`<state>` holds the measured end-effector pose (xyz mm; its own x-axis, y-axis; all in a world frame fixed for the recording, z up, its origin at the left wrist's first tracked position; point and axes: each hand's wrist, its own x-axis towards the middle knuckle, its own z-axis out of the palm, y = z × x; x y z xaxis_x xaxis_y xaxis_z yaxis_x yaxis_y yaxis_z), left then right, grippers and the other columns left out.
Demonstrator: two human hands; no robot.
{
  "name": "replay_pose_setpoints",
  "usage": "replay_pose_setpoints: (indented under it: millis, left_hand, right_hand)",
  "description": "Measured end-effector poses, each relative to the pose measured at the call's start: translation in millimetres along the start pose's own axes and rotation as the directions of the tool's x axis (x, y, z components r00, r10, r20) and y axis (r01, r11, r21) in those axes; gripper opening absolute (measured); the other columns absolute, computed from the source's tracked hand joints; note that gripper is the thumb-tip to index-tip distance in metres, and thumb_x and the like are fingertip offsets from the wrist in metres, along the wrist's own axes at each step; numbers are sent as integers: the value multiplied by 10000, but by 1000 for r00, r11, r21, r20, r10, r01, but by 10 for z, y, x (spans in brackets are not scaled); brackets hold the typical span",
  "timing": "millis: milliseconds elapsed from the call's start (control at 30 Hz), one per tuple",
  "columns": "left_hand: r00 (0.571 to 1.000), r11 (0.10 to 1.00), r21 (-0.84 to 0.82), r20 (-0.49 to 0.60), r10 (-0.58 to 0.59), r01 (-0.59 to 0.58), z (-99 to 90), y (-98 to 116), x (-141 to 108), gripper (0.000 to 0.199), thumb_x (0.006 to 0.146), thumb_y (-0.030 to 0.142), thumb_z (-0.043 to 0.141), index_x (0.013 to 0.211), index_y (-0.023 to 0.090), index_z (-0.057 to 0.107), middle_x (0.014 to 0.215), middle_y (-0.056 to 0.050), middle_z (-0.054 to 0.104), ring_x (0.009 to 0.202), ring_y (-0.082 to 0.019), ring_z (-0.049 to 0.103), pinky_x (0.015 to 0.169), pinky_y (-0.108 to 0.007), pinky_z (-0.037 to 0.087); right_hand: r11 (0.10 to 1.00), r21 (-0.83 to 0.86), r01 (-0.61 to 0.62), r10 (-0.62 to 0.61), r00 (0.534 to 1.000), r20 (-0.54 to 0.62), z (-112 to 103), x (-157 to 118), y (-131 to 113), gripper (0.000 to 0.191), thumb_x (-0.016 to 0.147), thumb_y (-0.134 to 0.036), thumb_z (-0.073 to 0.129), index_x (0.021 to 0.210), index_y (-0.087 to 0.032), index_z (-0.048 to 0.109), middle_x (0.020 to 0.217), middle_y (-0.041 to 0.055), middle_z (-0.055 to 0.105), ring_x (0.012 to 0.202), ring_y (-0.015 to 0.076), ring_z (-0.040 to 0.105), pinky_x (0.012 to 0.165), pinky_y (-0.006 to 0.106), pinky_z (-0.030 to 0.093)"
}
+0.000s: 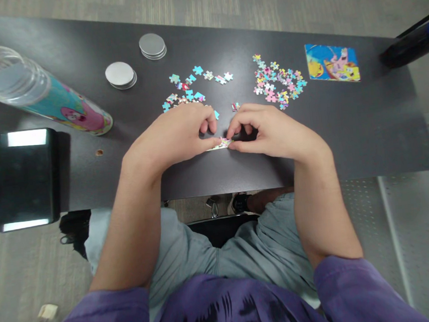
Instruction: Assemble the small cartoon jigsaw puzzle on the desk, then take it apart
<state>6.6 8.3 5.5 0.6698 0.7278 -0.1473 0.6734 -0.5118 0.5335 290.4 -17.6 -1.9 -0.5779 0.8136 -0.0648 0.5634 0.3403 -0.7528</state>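
Observation:
A short strip of jigsaw puzzle pieces (221,143) lies near the table's front edge, between my two hands. My left hand (182,131) has its thumb on the strip's left part, with the fingers curled above. From the other side my right hand (272,128) pinches the strip's right end between thumb and fingers. A single jigsaw piece (236,107) rests just beyond my right fingertips. Loose blue and mixed pieces (190,95) lie behind my left hand, which hides some of them. Another pile of pieces (281,82) spreads farther to the right.
At the back right lies a cartoon picture card (332,63), with a dark bottle-like object (412,43) beyond it. Two stacks of round discs (152,45) (120,74) stand at the back left. A clear-topped cartoon tube (71,111) and a black box (26,177) occupy the left.

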Motion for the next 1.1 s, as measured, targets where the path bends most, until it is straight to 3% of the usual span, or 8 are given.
replay_pose_setpoints:
  millis: [100, 200, 333, 467, 567, 833, 1100]
  left_hand:
    - [1000, 999, -36, -3, -9, 9, -75, 10, -41, 178, 1055, 430, 765, 1107, 261, 792, 1146, -71, 847, 1040, -310, 789, 950, -457, 571]
    - [991, 991, -90, -87, -105, 97, -167, -28, -111, 167, 1073, 404, 727, 1123, 254, 779, 1148, -73, 853, 996, -286, 780, 965, -444, 588]
    - [938, 969, -51, -242, -249, 244, -276, -164, -230, 186, 1121, 419, 685, 1202, 299, 801, 1292, -91, 886, 1140, -333, 806, 1064, -482, 631]
    - [917, 950, -34, -254, -309, 311, -320, -288, -310, 247, 1129, 485, 716, 1265, 310, 827, 1293, -103, 885, 1158, -360, 806, 1109, -528, 658]
    - [923, 952, -26, -240, -302, 305, -307, -353, -320, 286, 1124, 474, 722, 1310, 299, 848, 1272, -117, 883, 1121, -361, 810, 1095, -544, 673]
    - [934, 971, -39, -269, -237, 235, -198, -583, -248, 317, 1087, 480, 796, 1303, 294, 934, 1258, -113, 898, 1173, -342, 839, 1099, -490, 691]
    - [926, 961, -88, -259, -275, 261, -206, -493, -256, 224, 1010, 367, 803, 1197, 265, 876, 1069, -70, 913, 999, -322, 850, 994, -486, 700]
  right_hand:
    - [1000, -13, -23, 23, 1000, -12, -41, -12, -28, 143, 1036, -459, 994, 1000, -392, 874, 1032, 82, 771, 1006, 390, 726, 881, 560, 625]
    - [999, -32, -44, 43, 999, -28, -81, -10, -55, 191, 1040, -488, 997, 946, -405, 852, 1053, 66, 797, 950, 357, 700, 882, 561, 620]
    - [999, -34, -35, 35, 999, 0, -71, 29, -53, 257, 995, -464, 1030, 884, -396, 808, 991, 49, 782, 887, 336, 676, 847, 543, 591]
    - [1000, -20, 3, -3, 1000, 3, 6, 83, -37, 270, 1000, -433, 993, 854, -386, 772, 943, 52, 747, 877, 344, 675, 820, 536, 573]
    - [999, -13, 34, -34, 999, -5, 49, 114, -39, 262, 999, -393, 975, 857, -377, 755, 936, 49, 739, 877, 342, 677, 866, 546, 579]
    - [999, -52, 10, -12, 999, -35, -49, 98, -70, 222, 1063, -501, 962, 942, -407, 802, 992, 62, 763, 913, 354, 694, 851, 570, 589]
    - [999, -49, 6, -10, 998, -65, -41, 111, 12, 241, 1083, -569, 983, 982, -414, 828, 1030, 61, 822, 934, 365, 707, 865, 583, 599]
